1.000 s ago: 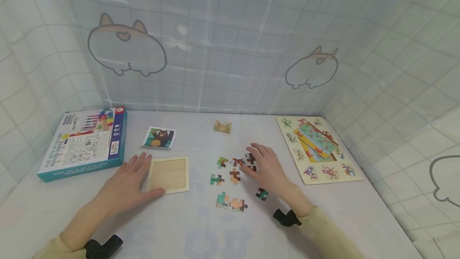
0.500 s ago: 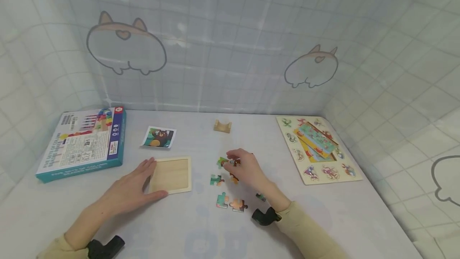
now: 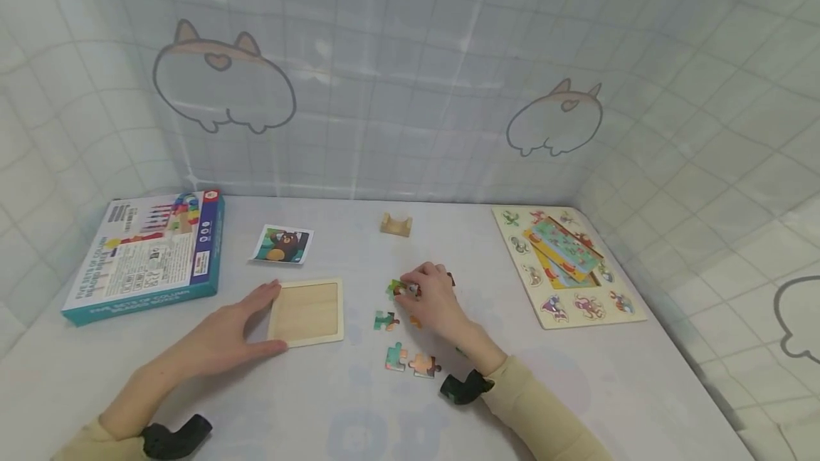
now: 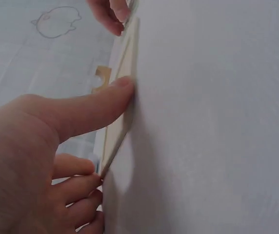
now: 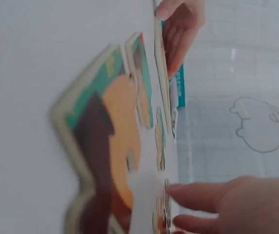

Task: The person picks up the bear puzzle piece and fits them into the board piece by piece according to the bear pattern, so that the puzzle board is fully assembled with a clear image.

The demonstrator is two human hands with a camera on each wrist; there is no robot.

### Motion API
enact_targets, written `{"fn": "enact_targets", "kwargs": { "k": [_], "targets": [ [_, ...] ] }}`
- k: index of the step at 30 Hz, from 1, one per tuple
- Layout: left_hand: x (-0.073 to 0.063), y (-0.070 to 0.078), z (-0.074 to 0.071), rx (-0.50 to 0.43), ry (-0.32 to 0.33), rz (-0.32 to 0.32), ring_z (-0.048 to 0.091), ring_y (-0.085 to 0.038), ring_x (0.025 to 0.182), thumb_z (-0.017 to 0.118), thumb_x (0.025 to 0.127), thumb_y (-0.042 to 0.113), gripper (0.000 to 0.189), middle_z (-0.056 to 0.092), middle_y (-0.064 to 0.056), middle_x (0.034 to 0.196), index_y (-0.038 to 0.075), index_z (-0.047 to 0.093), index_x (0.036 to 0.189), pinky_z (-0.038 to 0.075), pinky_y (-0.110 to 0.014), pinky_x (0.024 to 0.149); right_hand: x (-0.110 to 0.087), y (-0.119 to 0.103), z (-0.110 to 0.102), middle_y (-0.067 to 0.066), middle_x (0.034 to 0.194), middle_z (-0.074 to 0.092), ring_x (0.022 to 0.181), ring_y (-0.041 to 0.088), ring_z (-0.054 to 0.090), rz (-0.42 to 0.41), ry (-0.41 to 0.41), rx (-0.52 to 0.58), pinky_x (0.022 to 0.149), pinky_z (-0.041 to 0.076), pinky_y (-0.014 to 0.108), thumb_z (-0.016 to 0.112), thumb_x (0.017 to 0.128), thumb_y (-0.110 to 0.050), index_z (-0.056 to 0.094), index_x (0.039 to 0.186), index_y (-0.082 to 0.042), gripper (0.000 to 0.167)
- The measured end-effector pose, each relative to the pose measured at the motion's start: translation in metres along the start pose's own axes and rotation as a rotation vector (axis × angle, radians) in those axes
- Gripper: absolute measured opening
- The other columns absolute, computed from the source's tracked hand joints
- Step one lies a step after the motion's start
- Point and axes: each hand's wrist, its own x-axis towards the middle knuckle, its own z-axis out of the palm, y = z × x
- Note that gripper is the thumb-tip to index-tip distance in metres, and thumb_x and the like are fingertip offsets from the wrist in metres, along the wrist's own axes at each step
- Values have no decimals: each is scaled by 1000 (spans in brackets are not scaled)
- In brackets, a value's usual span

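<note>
Since a second ago, the right hand (image 3: 435, 303) has been brought leftward over the pieces, and the tray (image 3: 306, 313) has been shifted slightly toward them. The tray's left edge is touched by the left hand (image 3: 221, 333), thumb and fingers spread. The right hand's thumb and fingertip are set around a brown piece (image 3: 413, 290) beside a green piece (image 3: 393, 289); whether it is pinched cannot be told. More pieces are seen just below, on the counter (image 3: 333, 397).

On the box (image 3: 147, 255), "FIVE SETS OF COLUMN" can be read; the smaller print cannot be made out. A bear is pictured on the card (image 3: 282, 245). Colourful cards (image 3: 566, 251) are laid on the board (image 3: 539, 292).

From the left wrist, the tray's thin edge is shown side-on, with the notched block (image 3: 397, 225) seen beyond. From the right wrist, the pale thickness of a near piece (image 5: 95, 141), printed orange, dark brown and green, is revealed.

The counter is covered in white with faint, partly cropped, letter-like marks. The wall (image 3: 384, 55) is hung with a creased, shiny grid sheet, printed with dog outlines (image 3: 218, 61).
</note>
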Motion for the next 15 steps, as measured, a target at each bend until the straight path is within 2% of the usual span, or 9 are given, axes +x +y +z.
{"fn": "enact_targets", "kwargs": {
  "k": [6, 15],
  "targets": [
    [1, -1, 2, -54, -10, 15, 31, -51, 143, 71, 81, 65, 103, 31, -23, 160, 4, 33, 155, 32, -68, 111, -1, 7, 6, 6, 96, 57, 85, 20, 40, -26, 37, -39, 76, 30, 33, 77, 88, -21, 75, 102, -7, 20],
    [0, -2, -1, -80, -15, 30, 30, -52, 143, 72, 81, 63, 103, 31, -23, 160, 5, 32, 156, 31, -69, 110, -1, 10, 9, 6, 96, 55, 86, 20, 39, -72, 54, -59, 76, 29, 33, 76, 90, -20, 73, 102, -7, 18]
  ]
}}
